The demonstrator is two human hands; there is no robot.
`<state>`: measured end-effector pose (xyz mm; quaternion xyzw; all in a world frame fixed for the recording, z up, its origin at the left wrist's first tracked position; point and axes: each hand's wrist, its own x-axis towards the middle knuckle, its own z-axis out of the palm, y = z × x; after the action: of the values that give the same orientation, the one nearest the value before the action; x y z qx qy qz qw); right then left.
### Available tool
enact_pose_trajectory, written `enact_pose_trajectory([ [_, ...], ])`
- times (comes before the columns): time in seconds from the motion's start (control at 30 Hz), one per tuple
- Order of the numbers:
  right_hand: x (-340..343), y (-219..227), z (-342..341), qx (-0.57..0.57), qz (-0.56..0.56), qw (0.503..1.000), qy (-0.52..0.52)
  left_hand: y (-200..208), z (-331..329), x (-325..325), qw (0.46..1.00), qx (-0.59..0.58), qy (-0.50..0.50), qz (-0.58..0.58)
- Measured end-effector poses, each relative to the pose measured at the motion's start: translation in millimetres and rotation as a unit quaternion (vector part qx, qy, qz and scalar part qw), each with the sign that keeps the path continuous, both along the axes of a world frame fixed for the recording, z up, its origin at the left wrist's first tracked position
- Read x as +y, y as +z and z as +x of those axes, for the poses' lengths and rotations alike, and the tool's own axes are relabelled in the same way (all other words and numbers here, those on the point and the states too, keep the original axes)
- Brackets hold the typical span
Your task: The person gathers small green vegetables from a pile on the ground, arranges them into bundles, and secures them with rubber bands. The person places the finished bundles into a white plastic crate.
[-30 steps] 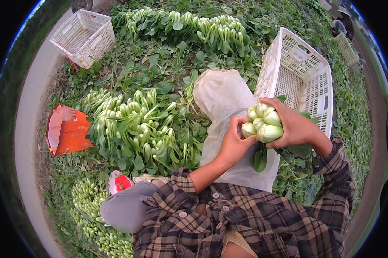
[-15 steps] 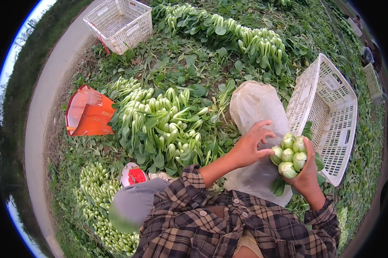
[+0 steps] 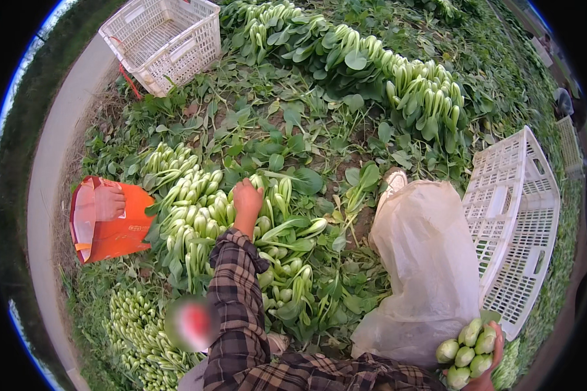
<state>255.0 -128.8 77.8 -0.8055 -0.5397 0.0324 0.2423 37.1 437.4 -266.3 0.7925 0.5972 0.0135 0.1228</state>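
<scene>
My left hand (image 3: 246, 199) is in a pile of bok choy (image 3: 199, 218), its fingers curled round a pale stalk end. Most of that stalk is hidden under the hand. At the lower right, my right hand (image 3: 497, 355) grips a bunch of bok choy (image 3: 466, 355) from its outer side. Several pale green root ends of the bunch face up. A cloudy plastic sheet (image 3: 423, 260) covers my right leg beside the bunch, and a shoe (image 3: 394, 182) shows at its far end.
White plastic crates stand at the upper left (image 3: 176, 55) and, tilted, at the right (image 3: 502, 215). An orange bag (image 3: 134, 221) lies left of the pile. More bok choy lies in a far row (image 3: 423, 91) and at the lower left (image 3: 137, 332). A blurred red patch (image 3: 195, 322) shows near my left sleeve.
My left hand has left the bunch and reached left into the pile, its fingers closing. My right hand has carried the bunch down and to the right. The view has shifted too.
</scene>
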Motion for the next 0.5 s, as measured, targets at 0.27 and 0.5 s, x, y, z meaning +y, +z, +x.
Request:
enact_pose_trajectory([
  [0.27,-32,-52,7,-0.005,0.097,0.994,-0.056,26,0,3,0.982,-0.151,0.108,-0.032],
  [0.5,7,-1,6,0.070,0.040,0.997,-0.016,187,-4,-40,0.745,-0.649,0.023,-0.156],
])
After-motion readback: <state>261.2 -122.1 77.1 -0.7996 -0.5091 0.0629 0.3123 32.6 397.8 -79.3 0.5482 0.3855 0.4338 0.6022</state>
